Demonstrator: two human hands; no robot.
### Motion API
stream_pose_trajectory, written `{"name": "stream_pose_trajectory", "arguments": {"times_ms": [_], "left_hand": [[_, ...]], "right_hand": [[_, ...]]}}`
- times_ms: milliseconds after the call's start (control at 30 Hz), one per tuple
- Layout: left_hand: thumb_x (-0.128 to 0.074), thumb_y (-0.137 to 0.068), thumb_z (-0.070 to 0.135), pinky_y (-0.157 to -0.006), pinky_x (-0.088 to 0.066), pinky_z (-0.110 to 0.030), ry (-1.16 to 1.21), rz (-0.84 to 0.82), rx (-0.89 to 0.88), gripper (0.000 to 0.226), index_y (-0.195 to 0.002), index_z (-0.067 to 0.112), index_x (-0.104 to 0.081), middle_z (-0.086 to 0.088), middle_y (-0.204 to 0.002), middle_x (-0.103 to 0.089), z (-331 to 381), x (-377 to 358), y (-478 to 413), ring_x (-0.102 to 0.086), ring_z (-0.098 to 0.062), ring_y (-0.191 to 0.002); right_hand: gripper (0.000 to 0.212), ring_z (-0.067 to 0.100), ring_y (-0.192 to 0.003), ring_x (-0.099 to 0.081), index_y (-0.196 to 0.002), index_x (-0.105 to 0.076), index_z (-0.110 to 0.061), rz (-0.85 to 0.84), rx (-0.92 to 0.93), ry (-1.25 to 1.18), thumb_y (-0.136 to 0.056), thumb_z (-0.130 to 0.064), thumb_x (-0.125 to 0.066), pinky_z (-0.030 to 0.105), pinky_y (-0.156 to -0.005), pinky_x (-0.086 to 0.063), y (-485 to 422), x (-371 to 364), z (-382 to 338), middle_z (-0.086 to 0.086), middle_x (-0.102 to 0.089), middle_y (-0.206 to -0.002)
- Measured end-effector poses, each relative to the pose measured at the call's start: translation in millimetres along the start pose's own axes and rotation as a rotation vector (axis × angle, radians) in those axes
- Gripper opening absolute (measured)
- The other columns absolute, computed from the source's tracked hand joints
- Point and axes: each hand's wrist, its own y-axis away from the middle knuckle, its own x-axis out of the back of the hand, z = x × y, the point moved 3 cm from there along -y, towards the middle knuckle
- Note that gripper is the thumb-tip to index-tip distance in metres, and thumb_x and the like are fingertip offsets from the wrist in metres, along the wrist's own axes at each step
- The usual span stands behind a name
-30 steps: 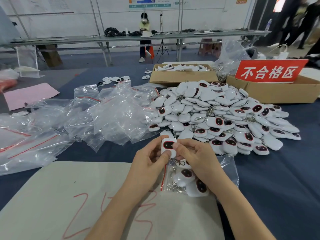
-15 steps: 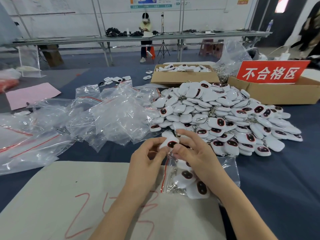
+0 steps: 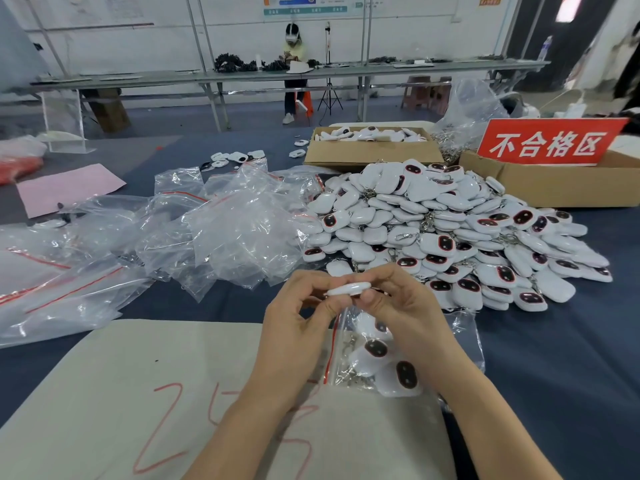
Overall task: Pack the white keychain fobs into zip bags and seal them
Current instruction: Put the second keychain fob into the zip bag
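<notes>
The fob has tipped from face-up to edge-on. I see left hand and right hand each with a pinching grip on it, just above the zip bag.

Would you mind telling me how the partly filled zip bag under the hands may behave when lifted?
The zip bag looks thin and crinkled, probably floppy. The fobs inside lie loose, so they would likely slump together. Its red-lined mouth seems unsealed; tilting might spill them.

Two hands; two cardboard boxes; one red sign; fobs beyond counting.
</notes>
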Motion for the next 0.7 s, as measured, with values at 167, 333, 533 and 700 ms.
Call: {"name": "stream_pose_trajectory", "arguments": {"times_ms": [167,333,533,700], "left_hand": [[-0.068,-0.089,0.036,-0.071,-0.055,-0.017,0.291,-0.12,0.287,0.032,-0.119,0.026,-0.068,0.002,-0.099,-0.075,-8.1,-8.1,-0.1,-0.069,-0.007,-0.084],[-0.067,-0.094,0.001,-0.077,-0.056,-0.021,0.27,-0.08,0.224,0.036,-0.118,0.028,-0.063,0.005,-0.099,-0.074,-8.6,-1.4,-3.5,-0.068,-0.007,-0.088],[-0.07,-0.094,0.016,-0.076,-0.056,-0.021,0.188,-0.046,0.179,0.021,-0.1,0.036,-0.073,0.008,-0.094,-0.076,-6.0,0.0,-2.0,-0.069,-0.008,-0.082],[-0.072,-0.091,0.006,-0.072,-0.051,-0.012,0.165,-0.017,0.151,0.034,-0.091,0.04,-0.076,0.011,-0.087,-0.076,-4.8,0.3,-1.7,-0.068,-0.001,-0.078]], "right_hand": [[0.021,-0.006,-0.088,-0.065,-0.1,-0.068,-0.017,0.021,-0.04,0.031,-0.096,0.001,-0.059,0.011,-0.064,-0.046,1.9,2.3,-3.0,-0.015,-0.072,-0.116],[0.03,0.003,-0.099,-0.071,-0.119,-0.067,-0.02,0.033,-0.109,-0.058,-0.093,-0.004,-0.064,0.011,-0.075,-0.052,2.9,-2.5,-3.3,-0.008,-0.076,-0.11],[0.02,0.012,-0.088,-0.074,-0.101,-0.074,-0.025,0.108,-0.145,0.014,-0.09,-0.008,-0.07,0.011,-0.06,-0.048,3.2,1.1,-3.7,-0.004,-0.078,-0.095],[0.02,0.009,-0.083,-0.073,-0.094,-0.073,-0.014,0.089,-0.101,-0.021,-0.088,0.004,-0.068,0.01,-0.062,-0.05,2.5,-0.3,-6.7,-0.001,-0.079,-0.097]]}}
